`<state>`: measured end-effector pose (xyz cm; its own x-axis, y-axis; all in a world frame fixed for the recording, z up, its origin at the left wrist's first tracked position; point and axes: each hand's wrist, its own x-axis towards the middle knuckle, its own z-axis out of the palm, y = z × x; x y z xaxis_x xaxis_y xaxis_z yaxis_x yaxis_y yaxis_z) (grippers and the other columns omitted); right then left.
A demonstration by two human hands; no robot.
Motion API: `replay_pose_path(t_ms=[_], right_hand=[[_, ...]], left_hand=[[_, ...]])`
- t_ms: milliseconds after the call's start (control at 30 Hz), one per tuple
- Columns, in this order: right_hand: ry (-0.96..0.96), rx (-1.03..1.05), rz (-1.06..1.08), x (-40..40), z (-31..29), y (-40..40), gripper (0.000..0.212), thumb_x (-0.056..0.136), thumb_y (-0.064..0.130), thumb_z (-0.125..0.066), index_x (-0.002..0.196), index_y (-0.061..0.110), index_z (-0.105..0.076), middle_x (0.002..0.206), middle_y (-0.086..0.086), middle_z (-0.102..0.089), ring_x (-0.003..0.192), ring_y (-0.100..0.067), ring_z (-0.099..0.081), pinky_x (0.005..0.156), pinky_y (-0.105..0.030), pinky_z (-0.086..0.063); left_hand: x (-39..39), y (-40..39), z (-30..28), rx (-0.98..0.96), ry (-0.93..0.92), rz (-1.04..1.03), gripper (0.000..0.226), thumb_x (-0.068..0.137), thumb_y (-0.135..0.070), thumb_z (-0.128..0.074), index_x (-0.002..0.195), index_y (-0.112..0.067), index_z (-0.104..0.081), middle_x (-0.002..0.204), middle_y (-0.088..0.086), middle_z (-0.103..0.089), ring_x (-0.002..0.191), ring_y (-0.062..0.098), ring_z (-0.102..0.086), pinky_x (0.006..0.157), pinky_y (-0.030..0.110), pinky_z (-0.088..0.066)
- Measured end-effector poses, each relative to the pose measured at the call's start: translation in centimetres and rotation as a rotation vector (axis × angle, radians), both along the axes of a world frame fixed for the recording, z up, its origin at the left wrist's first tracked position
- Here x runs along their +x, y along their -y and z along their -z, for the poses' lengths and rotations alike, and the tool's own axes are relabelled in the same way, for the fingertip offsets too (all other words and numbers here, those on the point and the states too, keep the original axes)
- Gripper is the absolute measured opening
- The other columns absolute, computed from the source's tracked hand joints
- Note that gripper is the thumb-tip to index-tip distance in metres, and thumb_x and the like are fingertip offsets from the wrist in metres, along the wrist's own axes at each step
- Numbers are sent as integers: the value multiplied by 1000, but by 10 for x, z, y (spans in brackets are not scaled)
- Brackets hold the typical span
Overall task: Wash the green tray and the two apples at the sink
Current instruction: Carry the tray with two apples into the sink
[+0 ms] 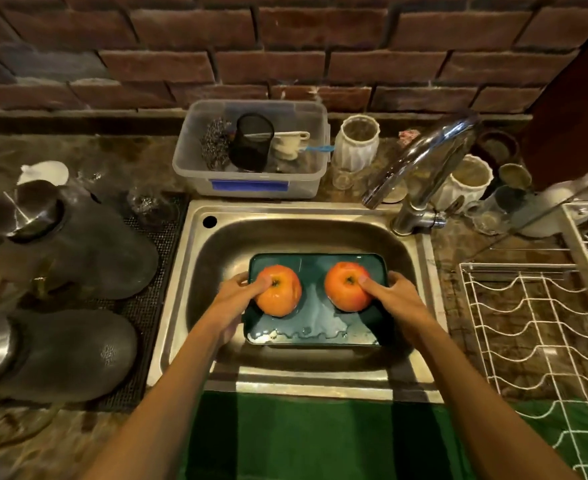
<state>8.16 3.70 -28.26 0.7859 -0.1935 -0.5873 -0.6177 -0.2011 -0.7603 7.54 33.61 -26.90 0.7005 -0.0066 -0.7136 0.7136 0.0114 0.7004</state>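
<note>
A dark green rectangular tray (317, 332) sits low in the steel sink (285, 209), with water pooled along its near side. Two orange-red apples stand upright on it, the left apple (280, 297) and the right apple (344, 289). My left hand (237, 299) grips the tray's left edge, fingers under the rim and thumb pressed on top of the left apple. My right hand (396, 296) holds the right edge the same way, its thumb on the right apple. Both forearms reach in from the bottom of the view.
A chrome faucet (420, 161) arches over the sink's back right; no water runs from it. A clear plastic tub (251, 150) of utensils stands behind the sink. Upturned pots (78, 244) fill the left counter, a white wire rack (545, 323) the right. White jars (355, 143) stand by the faucet.
</note>
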Motion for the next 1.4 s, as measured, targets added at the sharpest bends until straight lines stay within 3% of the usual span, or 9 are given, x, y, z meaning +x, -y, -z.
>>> replay_pose_path(t_ms=[167, 333, 567, 767, 867, 967, 1067, 1300, 1400], right_hand=[[-32, 19, -3, 10, 33, -1, 79, 76, 40, -80, 139, 7, -45, 97, 12, -54, 76, 1, -53, 60, -13, -43], [-97, 86, 33, 18, 58, -4, 39, 69, 36, -85, 91, 30, -54, 88, 12, -64, 73, -4, -65, 60, -18, -52], [-149, 106, -2, 21, 80, -6, 88, 74, 37, -83, 145, 9, -38, 116, -13, -66, 81, -15, -72, 54, -22, -56], [-170, 99, 24, 18, 90, -8, 93, 75, 36, -82, 149, 11, -32, 114, -11, -61, 74, -10, -68, 49, -16, -52], [-166, 64, 12, 14, 96, -6, 99, 73, 41, -83, 151, 13, -28, 133, -16, -54, 98, -23, -67, 70, -28, -59], [-182, 70, 21, 12, 101, -5, 106, 67, 44, -85, 151, 14, -28, 140, -18, -50, 110, -31, -64, 89, -44, -58], [-181, 59, 3, 13, 104, -5, 112, 60, 51, -85, 151, 14, -30, 142, -16, -49, 115, -28, -60, 85, -35, -58], [-185, 29, -8, 8, 109, -7, 117, 58, 62, -81, 152, 16, -28, 145, -15, -48, 124, -30, -55, 95, -39, -53], [-183, -4, -26, 6, 107, -8, 102, 67, 59, -80, 147, 13, -35, 141, -12, -51, 124, -29, -54, 102, -45, -49]], left_hand=[[14, -1, 27, -10, -56, -18, 95, 61, -45, -82, 143, -13, -46, 128, 9, -60, 118, 28, -58, 103, 50, -48], [23, -8, 54, -52, -107, -36, 111, 48, -46, -89, 144, -14, -44, 123, 9, -63, 111, 27, -61, 94, 43, -51], [33, -12, 77, -84, -129, -72, 90, 52, -39, -89, 132, -19, -51, 111, 7, -70, 98, 21, -69, 64, 25, -57], [35, -12, 95, -92, -139, -70, 90, 50, -40, -89, 130, -21, -50, 115, 5, -68, 104, 22, -67, 76, 29, -57], [33, -10, 105, -100, -154, -77, 74, 49, -41, -92, 114, -27, -58, 114, 4, -70, 107, 23, -68, 84, 33, -56], [32, -9, 109, -105, -168, -67, 65, 47, -40, -92, 103, -32, -59, 111, 3, -72, 103, 21, -70, 74, 27, -57], [30, -10, 115, -115, -184, -77, 60, 49, -38, -91, 101, -32, -60, 107, 2, -73, 98, 19, -71, 64, 23, -58], [25, -14, 132, -115, -157, -56, 75, 51, -47, -94, 118, -31, -64, 107, -4, -77, 102, 17, -72, 73, 26, -59], [25, -15, 131, -72, -149, -48, 61, 56, -46, -92, 109, -33, -66, 107, -3, -76, 97, 16, -74, 70, 25, -59]])
